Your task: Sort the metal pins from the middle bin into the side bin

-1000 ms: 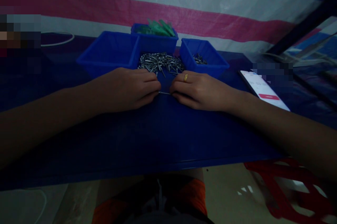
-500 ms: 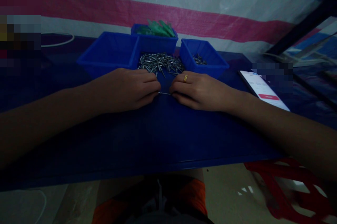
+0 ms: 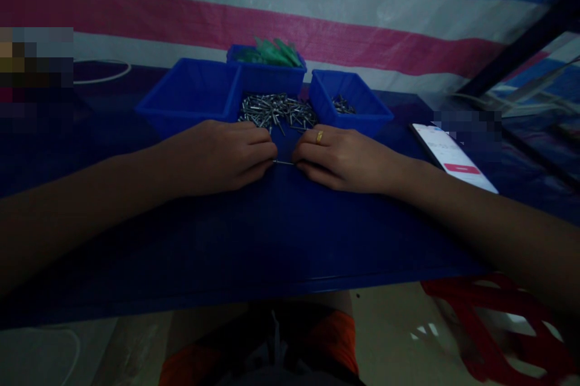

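Between my two hands runs a thin silvery metal pin (image 3: 284,162), lying level just above or on the blue table. My left hand (image 3: 226,153) is closed, its fingertips pinching the pin's left end. The other end sits in the closed fingertips of my right hand (image 3: 342,156), which wears a gold ring. My fingers hide both ends of the pin. Right behind my hands lies a loose pile of similar metal pins (image 3: 276,109), looking like rivets.
Behind my left hand stands a large blue bin (image 3: 188,114). A smaller blue bin (image 3: 369,115) with some small metal pieces is at the right. At the back, another blue bin (image 3: 272,77) holds green packets. A lit phone (image 3: 457,159) lies right; a red stool (image 3: 471,325) stands below.
Both hands keep their grip on the pin and stay in place. The whole view has shifted very slightly downward in the picture.
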